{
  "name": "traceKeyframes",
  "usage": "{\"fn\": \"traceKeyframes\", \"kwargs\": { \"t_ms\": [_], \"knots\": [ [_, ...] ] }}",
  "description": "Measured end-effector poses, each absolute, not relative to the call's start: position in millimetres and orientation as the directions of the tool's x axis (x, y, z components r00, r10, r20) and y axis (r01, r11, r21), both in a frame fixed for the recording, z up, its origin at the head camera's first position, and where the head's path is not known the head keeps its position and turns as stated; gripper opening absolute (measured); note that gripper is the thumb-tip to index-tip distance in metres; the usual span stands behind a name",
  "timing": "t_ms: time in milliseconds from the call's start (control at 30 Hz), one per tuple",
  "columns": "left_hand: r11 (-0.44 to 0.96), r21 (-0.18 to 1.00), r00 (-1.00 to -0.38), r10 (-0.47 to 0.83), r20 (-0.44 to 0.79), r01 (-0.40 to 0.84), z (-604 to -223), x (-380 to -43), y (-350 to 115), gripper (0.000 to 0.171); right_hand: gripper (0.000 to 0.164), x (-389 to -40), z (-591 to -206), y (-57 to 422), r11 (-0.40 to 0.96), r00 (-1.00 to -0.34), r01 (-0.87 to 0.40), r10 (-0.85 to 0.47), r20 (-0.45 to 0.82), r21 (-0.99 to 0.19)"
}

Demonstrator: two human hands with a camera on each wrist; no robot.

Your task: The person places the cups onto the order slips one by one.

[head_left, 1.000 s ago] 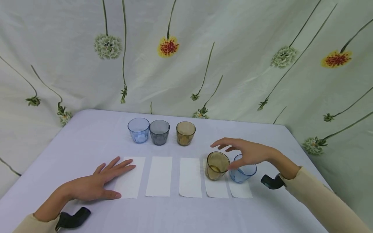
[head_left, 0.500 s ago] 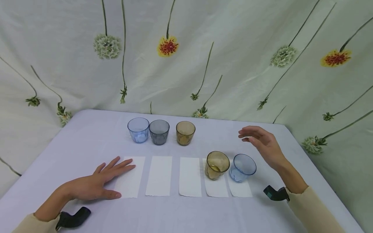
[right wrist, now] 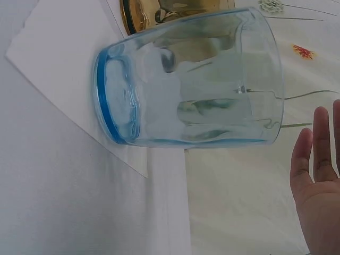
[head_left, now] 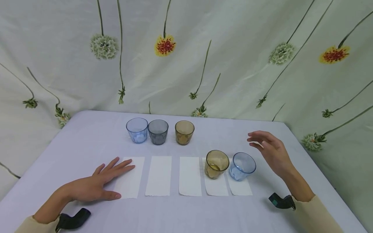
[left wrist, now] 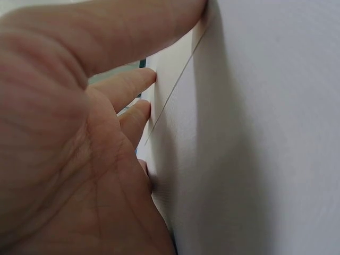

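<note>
- While its palm was raised off the table (head_left: 163,213), the left hand (head_left: 96,186) had its fingers spread and straight, their tips resting at the first paper strip (head_left: 131,187); it held nothing, and the table's left edge ran past it at nine o'clock.
- From that hand, the far blue glass (head_left: 137,132) stood upright towards one o'clock, with the grey glass (head_left: 158,134) just beside it, at the blue one's three o'clock; whether their rims touched I could not tell. The left hand was the nearer to both.
- The second strip (head_left: 158,176) and third strip (head_left: 190,176) had their long axes running from twelve to six o'clock, with a gap between them.
- Beyond these, the amber glass (head_left: 185,134) stood upright, a gap parting it from the grey one; it lay near ten o'clock from the right hand.
- The olive glass (head_left: 215,168) stood upright on the fourth strip (head_left: 218,191), with only a narrow gap at its three o'clock.
- Across that gap, the near blue glass (head_left: 239,170) stood upright on the fifth strip (head_left: 242,189), about eight o'clock from the right hand, which was clearly the nearer.
- The right hand (head_left: 274,153) was raised, its fingers loosely bent and pinching nothing, apart from the glass; the table's right edge ran past at three o'clock.
</note>
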State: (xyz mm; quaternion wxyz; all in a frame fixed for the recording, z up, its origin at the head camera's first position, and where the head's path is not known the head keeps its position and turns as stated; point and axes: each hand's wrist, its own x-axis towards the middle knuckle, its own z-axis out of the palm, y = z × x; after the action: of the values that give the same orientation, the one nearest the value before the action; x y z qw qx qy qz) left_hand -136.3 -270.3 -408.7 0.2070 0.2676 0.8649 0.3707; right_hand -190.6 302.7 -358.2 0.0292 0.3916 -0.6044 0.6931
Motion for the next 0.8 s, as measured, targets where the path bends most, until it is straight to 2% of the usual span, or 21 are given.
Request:
{"fn": "traceKeyframes", "kwargs": {
  "t_ms": [167, 300, 367, 500, 800],
  "knots": [
    [0.578, 0.756, -0.772, 0.615, -0.159, 0.305, -407, -135, -271, 0.082, 0.038, -191, -366, 309, -0.227, -0.717, -0.514, -0.417, 0.559, -0.828],
    [0.576, 0.761, -0.778, 0.609, -0.156, 0.298, -409, -133, -272, 0.082, 0.034, -193, -375, 312, -0.062, -0.772, -0.516, -0.400, 0.495, -0.854],
    [0.570, 0.762, -0.775, 0.614, -0.147, 0.307, -409, -133, -272, 0.082, 0.033, -192, -379, 314, 0.073, -0.794, -0.526, -0.398, 0.459, -0.847],
    [0.565, 0.761, -0.770, 0.622, -0.141, 0.317, -409, -134, -272, 0.082, 0.036, -190, -384, 317, 0.242, -0.801, -0.537, -0.446, 0.399, -0.808],
    [0.566, 0.759, -0.770, 0.623, -0.139, 0.321, -410, -134, -271, 0.082, 0.052, -193, -385, 325, 0.192, -0.749, -0.438, -0.618, 0.238, -0.878]
  ]
}}
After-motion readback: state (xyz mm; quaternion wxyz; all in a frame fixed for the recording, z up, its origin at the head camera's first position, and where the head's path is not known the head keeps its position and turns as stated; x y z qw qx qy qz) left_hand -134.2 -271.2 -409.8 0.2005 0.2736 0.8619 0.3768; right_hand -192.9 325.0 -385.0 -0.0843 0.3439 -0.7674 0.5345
